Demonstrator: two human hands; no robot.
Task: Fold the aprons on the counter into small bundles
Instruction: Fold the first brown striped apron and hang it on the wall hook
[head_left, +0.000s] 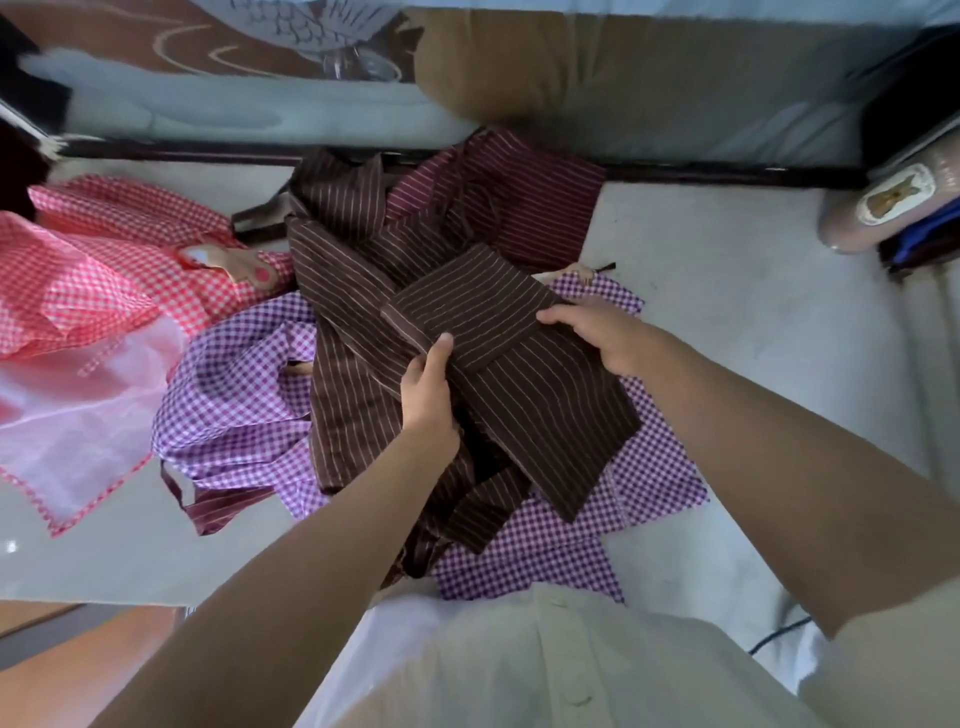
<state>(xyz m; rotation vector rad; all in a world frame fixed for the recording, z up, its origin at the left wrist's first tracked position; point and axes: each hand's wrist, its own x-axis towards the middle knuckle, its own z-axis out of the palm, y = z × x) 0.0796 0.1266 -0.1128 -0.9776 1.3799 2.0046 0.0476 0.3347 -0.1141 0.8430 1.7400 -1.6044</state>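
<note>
Brown striped apron matt cloth; counter smooth, pale.

Left edge cuts pink apron, purple apron (mostly buried)

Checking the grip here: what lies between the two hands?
The folded brown striped apron, gripped by the left hand and right hand, in the head view.
</note>
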